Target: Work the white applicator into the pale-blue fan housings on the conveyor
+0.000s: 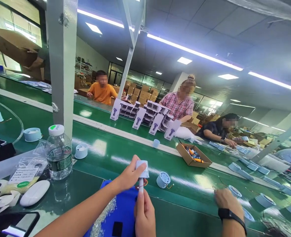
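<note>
Two hands hold a light-blue part [142,167] and a pale stem [141,184]

The left hand [132,172] comes in from the lower left with the forearm stretched out, its thumb pressed on the light-blue part's face and its fingers curled behind. The right hand [145,212] rises from the bottom edge, closed around the pale stem, thumb pointing up along it. The stem meets the part from below; whether the two are fastened cannot be told. Thin wires [145,182] show beside the stem.

Below the hands lies a blue tray [125,207], with small clear pieces [101,219] heaped along its left side. Just right of the held part, a round light-blue housing [163,179] rests on the green belt [135,144]. Further left stand a clear bottle [59,156] and a white oval object [35,193], both near the left forearm. A co-worker's hand [228,200], with a black wristband, reaches among more housings at the right.

A stretch of green worktop [180,214] separates the right hand from that co-worker's wrist. Beyond the belt's pale rail, an open carton [187,158] of orange-handled tools sits well apart from both hands.
</note>
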Demonstrator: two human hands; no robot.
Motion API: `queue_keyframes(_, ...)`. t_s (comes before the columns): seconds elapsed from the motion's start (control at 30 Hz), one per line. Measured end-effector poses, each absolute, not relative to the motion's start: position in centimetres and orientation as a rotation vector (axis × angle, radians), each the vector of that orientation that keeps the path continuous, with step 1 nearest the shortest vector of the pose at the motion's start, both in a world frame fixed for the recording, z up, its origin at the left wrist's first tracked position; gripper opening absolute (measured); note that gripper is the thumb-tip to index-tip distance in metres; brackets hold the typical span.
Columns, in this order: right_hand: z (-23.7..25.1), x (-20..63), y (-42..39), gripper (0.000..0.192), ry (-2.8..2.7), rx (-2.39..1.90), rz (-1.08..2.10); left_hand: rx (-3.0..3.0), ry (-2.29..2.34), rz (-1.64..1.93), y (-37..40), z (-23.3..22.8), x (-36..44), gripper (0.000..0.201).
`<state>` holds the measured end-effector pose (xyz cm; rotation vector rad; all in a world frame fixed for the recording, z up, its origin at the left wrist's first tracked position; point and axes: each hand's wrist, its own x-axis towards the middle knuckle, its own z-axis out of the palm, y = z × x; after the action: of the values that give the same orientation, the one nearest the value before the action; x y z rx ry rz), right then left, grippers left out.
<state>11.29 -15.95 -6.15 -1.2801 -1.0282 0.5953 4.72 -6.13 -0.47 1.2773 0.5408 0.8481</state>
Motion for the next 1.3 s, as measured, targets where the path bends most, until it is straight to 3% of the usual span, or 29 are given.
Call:
queue_keyframes(0.2,-8.0,11.7,-15.9,0.039,-1.008,-1.298,0.673,1.240,0.658,1.010,-2.6,1.4,0.9,0.037)
queue_keyframes(0.4,-8.6,11.6,-15.7,0.026,-1.033,-1.324,0.703,1.592,1.061,1.208,-0.4,-0.5,-1.2,0.043)
queue_keyframes(0.53,-8.4,11.4,-15.7,0.027,-0.927,-1.286,0.713,1.772,1.176,1.114,-0.1,-1.7,-1.3,0.050)
queue_keyframes(0.73,-9.4,11.1,-15.5,0.031,-0.974,-1.251,0.821,2.226,1.239,0.774,0.6,-4.2,-1.6,0.034)
queue_keyframes(0.87,-9.1,11.2,-15.8,0.028,-1.098,-1.242,0.846,2.279,1.176,0.628,0.9,-4.8,-1.5,0.043)
queue_keyframes(1.3,-8.0,11.3,-16.5,0.015,-1.285,-1.318,0.728,2.098,1.434,0.837,3.7,-0.5,-6.3,0.043)
